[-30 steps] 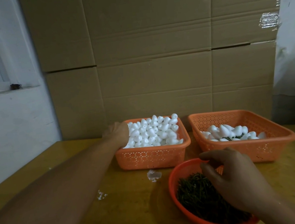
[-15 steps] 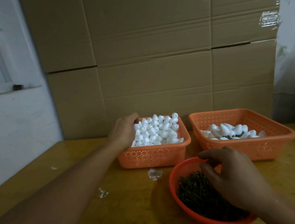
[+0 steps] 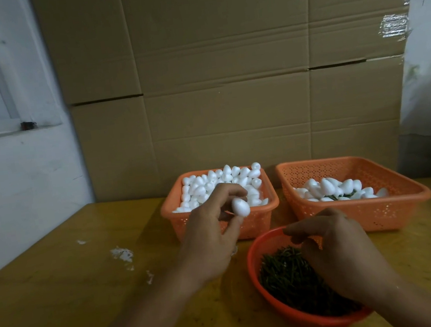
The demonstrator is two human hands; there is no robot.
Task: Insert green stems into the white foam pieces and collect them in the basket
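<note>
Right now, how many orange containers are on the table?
3: a basket full of white foam pieces at centre back, a second basket to its right holding finished pieces, and a round bowl of green stems in front.

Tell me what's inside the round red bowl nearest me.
The round red bowl holds a heap of green stems. The right hand covers its right part, hiding what lies beneath.
</note>
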